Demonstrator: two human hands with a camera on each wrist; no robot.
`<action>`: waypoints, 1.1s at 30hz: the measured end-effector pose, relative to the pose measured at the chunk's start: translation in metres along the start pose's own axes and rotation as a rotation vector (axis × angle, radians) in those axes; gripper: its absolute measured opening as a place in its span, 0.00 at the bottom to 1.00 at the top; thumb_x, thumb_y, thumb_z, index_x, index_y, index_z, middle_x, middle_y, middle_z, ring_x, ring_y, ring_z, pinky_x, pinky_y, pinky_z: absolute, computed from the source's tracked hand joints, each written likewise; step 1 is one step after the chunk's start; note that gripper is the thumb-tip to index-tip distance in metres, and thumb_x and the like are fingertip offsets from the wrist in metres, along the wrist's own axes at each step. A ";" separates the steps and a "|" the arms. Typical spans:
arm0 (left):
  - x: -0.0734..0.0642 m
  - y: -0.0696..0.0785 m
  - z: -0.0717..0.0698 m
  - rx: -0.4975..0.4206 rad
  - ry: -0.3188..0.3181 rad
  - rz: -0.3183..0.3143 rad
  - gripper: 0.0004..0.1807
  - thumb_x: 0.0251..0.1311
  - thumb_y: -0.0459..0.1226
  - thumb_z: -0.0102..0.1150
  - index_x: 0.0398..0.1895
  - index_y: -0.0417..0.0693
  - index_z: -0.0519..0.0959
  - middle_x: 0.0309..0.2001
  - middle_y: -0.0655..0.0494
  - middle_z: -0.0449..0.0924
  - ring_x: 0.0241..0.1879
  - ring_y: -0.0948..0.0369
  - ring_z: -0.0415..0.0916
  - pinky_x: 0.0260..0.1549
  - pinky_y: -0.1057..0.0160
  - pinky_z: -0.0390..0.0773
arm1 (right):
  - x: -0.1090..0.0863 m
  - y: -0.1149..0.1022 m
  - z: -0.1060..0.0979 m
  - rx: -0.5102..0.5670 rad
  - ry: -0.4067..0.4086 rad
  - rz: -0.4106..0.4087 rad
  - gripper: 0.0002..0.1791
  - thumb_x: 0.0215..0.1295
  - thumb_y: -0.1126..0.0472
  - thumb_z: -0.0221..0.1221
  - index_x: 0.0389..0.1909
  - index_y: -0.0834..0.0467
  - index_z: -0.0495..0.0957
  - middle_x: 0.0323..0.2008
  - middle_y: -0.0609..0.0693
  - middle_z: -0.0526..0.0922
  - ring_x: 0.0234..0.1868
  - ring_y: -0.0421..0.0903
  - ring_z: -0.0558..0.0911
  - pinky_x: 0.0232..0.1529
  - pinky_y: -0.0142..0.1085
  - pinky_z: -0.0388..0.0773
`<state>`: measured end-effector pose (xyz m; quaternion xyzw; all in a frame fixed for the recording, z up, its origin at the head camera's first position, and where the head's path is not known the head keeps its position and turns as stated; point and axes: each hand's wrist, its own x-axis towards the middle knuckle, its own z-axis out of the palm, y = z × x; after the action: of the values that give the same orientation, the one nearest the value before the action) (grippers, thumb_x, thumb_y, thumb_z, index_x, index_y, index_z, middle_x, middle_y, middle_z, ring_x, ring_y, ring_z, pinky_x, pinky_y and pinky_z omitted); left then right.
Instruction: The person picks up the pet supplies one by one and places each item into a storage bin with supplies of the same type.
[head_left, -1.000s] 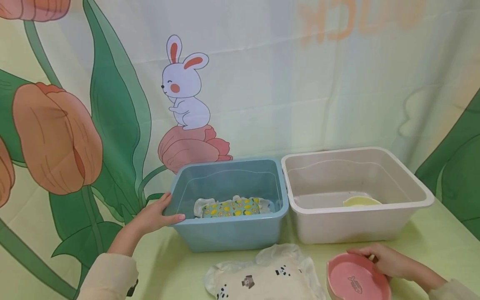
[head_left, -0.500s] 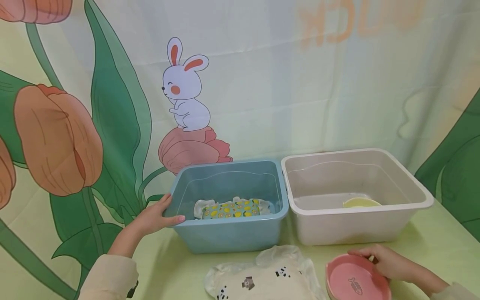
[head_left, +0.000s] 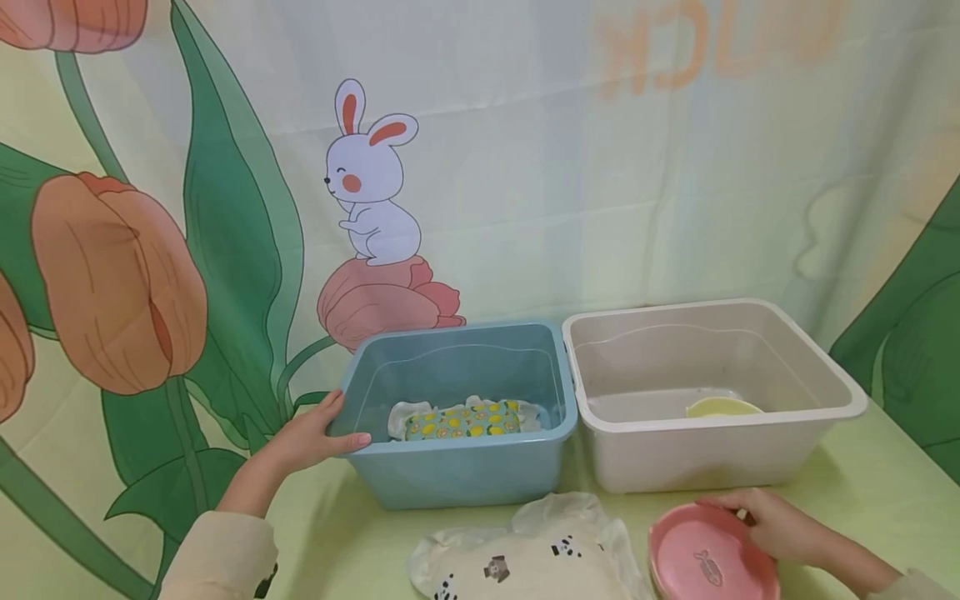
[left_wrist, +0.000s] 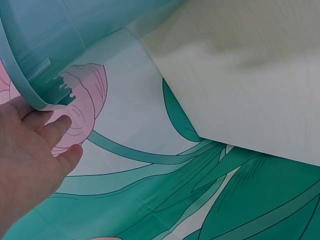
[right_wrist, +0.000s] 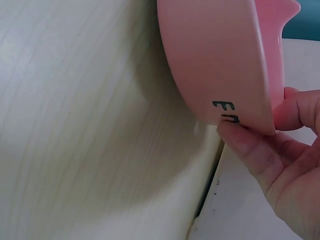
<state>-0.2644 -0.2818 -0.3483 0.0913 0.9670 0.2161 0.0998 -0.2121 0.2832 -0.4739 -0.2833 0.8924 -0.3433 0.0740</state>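
My left hand holds the rim of the blue plastic tub at its near left corner, thumb over the edge. From the left wrist view, several fingertips hang loosely curled below that rim. Inside the tub lies a ruffled, lemon-print cushion. My right hand pinches the right edge of a pink pet bowl with a fish drawing in its bottom. In the right wrist view the bowl is tilted, with dark letters on its side, and thumb and fingers grip its edge.
A beige tub stands against the blue one on the right, with a yellow dish inside. A cream, animal-print ruffled cushion lies in front. Behind the table hangs a printed curtain.
The pink bowl has shifted very slightly up and left in my right hand. The left hand keeps its place on the tub, and the head view has tilted a little.
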 end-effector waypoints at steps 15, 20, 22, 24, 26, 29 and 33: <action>0.000 -0.006 0.003 -0.011 0.010 0.001 0.54 0.50 0.60 0.53 0.67 0.35 0.40 0.68 0.35 0.37 0.64 0.36 0.43 0.55 0.38 0.54 | -0.001 -0.015 -0.013 -0.154 0.000 -0.012 0.28 0.42 0.77 0.55 0.49 0.58 0.76 0.43 0.52 0.81 0.44 0.41 0.78 0.38 0.32 0.77; 0.000 -0.006 0.004 -0.014 0.011 0.003 0.54 0.50 0.60 0.53 0.67 0.35 0.41 0.68 0.35 0.37 0.64 0.36 0.44 0.55 0.38 0.55 | -0.001 -0.022 -0.019 -0.244 0.056 -0.096 0.30 0.39 0.79 0.54 0.47 0.56 0.78 0.42 0.49 0.82 0.44 0.41 0.79 0.38 0.33 0.77; 0.000 -0.006 0.004 -0.014 0.011 0.003 0.54 0.50 0.60 0.53 0.67 0.35 0.41 0.68 0.35 0.37 0.64 0.36 0.44 0.55 0.38 0.55 | -0.001 -0.024 -0.021 -0.286 0.075 -0.133 0.30 0.38 0.80 0.55 0.46 0.55 0.79 0.40 0.47 0.83 0.43 0.43 0.80 0.38 0.33 0.77; -0.001 -0.006 0.004 -0.013 0.011 0.004 0.54 0.50 0.60 0.53 0.67 0.34 0.40 0.68 0.35 0.37 0.64 0.36 0.44 0.55 0.38 0.55 | 0.000 -0.027 -0.024 -0.308 0.079 -0.151 0.30 0.37 0.80 0.54 0.45 0.54 0.79 0.39 0.47 0.83 0.42 0.44 0.80 0.37 0.33 0.78; -0.001 -0.005 0.003 -0.012 0.010 0.004 0.54 0.50 0.60 0.53 0.67 0.35 0.40 0.68 0.35 0.37 0.64 0.36 0.43 0.55 0.38 0.54 | 0.001 -0.030 -0.026 -0.319 0.073 -0.157 0.31 0.37 0.80 0.55 0.45 0.54 0.79 0.39 0.47 0.83 0.41 0.45 0.80 0.37 0.34 0.78; -0.001 -0.004 0.003 -0.009 0.008 0.006 0.54 0.50 0.60 0.52 0.67 0.34 0.40 0.68 0.35 0.37 0.64 0.36 0.43 0.55 0.38 0.54 | 0.002 -0.036 -0.031 -0.324 0.045 -0.139 0.30 0.38 0.80 0.54 0.45 0.53 0.79 0.39 0.46 0.83 0.41 0.45 0.80 0.37 0.34 0.78; 0.000 -0.004 0.002 -0.004 0.004 0.005 0.54 0.50 0.60 0.52 0.67 0.34 0.40 0.68 0.35 0.37 0.64 0.36 0.44 0.55 0.38 0.54 | 0.004 -0.043 -0.037 -0.331 0.013 -0.120 0.29 0.39 0.80 0.54 0.45 0.54 0.79 0.38 0.45 0.83 0.39 0.42 0.79 0.36 0.33 0.78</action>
<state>-0.2641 -0.2842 -0.3518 0.0932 0.9665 0.2184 0.0974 -0.2077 0.2760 -0.4178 -0.3422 0.9187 -0.1972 -0.0004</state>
